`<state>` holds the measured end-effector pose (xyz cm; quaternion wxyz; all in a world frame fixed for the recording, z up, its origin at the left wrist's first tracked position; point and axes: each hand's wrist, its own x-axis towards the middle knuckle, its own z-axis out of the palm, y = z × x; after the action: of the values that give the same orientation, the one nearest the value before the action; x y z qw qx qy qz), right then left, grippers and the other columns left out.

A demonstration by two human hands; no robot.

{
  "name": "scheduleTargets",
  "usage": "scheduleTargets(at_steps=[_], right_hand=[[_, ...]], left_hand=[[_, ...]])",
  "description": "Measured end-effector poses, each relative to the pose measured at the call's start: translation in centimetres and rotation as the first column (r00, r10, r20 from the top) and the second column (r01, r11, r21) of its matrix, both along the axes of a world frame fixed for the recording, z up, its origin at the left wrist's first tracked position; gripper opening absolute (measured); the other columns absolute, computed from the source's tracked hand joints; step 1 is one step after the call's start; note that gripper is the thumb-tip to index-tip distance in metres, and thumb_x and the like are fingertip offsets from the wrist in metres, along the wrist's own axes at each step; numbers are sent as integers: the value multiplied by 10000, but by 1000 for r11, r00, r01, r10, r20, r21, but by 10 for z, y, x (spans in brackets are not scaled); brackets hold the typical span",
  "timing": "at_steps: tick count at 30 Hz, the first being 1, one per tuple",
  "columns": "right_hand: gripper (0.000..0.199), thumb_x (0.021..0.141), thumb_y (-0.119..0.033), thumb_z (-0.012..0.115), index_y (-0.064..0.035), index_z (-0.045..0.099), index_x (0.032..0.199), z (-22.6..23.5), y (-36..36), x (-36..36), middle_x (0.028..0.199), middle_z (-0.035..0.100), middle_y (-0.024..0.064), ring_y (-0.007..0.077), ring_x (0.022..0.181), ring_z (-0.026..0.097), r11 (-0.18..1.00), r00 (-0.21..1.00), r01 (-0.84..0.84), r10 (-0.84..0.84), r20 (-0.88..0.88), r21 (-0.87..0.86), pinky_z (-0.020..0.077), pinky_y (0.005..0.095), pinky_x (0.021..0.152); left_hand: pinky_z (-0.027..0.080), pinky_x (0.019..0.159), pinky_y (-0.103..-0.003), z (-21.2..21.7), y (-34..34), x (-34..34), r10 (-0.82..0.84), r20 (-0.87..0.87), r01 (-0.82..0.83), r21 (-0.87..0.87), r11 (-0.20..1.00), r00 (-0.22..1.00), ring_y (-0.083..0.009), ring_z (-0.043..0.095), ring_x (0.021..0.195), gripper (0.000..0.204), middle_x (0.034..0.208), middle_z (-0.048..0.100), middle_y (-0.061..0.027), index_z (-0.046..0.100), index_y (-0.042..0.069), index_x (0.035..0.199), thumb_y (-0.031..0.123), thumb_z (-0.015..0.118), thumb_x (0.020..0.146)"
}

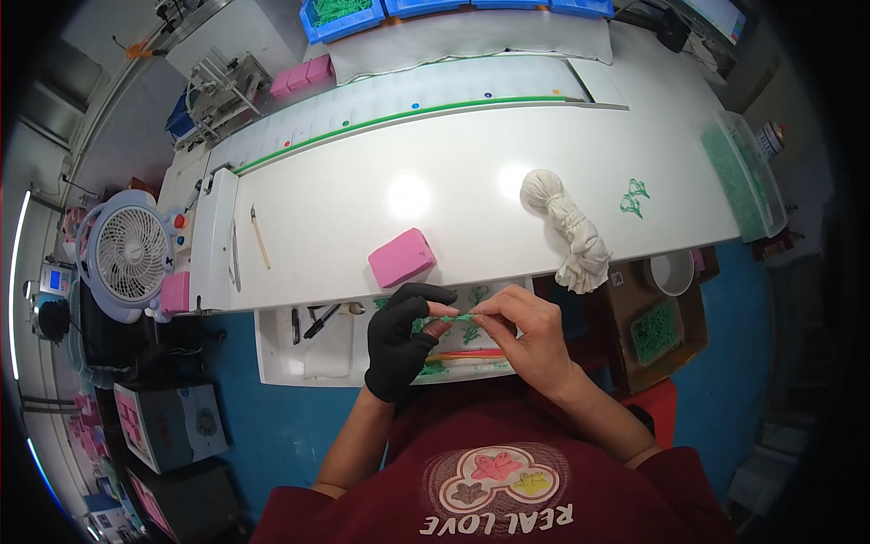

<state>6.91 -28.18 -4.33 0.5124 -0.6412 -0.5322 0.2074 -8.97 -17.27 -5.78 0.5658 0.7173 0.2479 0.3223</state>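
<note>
In front of my chest, over an open white drawer (274, 363), both hands pinch a small, thin green piece (460, 317). My left hand (397, 340) wears a black glove with some bare fingertips and is closed on the piece's left end. Bare fingers of my right hand (536, 331) grip its right end. The exact kind of piece is too small to make out. More green pieces (471, 334) lie in the drawer below, along with a black pen (322, 320) and orange-red sticks (467, 354). Just beyond my hands, a pink block (401, 257) rests on the white table.
A twisted white cloth bundle (569, 231) and green looped pieces (634, 198) lie on the table's right side. A thin wooden-handled tool (260, 238) lies left. A recessed conveyor (408, 104) crosses the back. A fan (133, 254) stands left; a clear tub (745, 177) sits right.
</note>
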Motion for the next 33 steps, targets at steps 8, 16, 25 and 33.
scheduleTargets(at_steps=[8, 16, 25, 33], right_hand=[[64, 848, -47, 659, -4, 647, 894, 2, 0, 1, 772, 594, 105, 208, 618, 580, 1000, 999, 3, -3, -37, -12, 447, 301, 554], [79, 879, -58, 617, 18, 607, 894, 4, -1, 2, 784, 583, 132, 243, 660, 580, 998, 990, -46, 40, -132, -42, 445, 324, 592], [68, 882, -59, 608, 9, 602, 880, 5, 0, 0, 780, 573, 139, 292, 677, 589, 997, 996, -68, 66, -55, -32, 450, 354, 593], [66, 880, -57, 605, 9, 605, 883, 1, 1, 0, 780, 568, 142, 307, 686, 586, 997, 997, -75, 74, -34, -24, 447, 369, 597]], left_hand=[[449, 913, -313, -1, -2, 0, 34, 105, -18, -151, 988, 994, -171, 569, 1002, 595, 1118, 595, -73, 561, -1, 1206, 76, 831, 682], [450, 915, -316, -8, 5, -2, -29, 92, 30, -10, 999, 995, -177, 546, 1070, 573, 1207, 548, -86, 585, 30, 1190, 97, 819, 671], [465, 873, -332, 0, 5, 0, -13, -4, 13, 84, 996, 1000, -220, 581, 1035, 252, 1073, 617, -87, 709, 64, 942, 82, 784, 703], [448, 856, -315, 0, 3, 0, -7, -6, 7, 58, 998, 1000, -192, 576, 997, 188, 1048, 610, -87, 699, 31, 869, -11, 765, 697]])
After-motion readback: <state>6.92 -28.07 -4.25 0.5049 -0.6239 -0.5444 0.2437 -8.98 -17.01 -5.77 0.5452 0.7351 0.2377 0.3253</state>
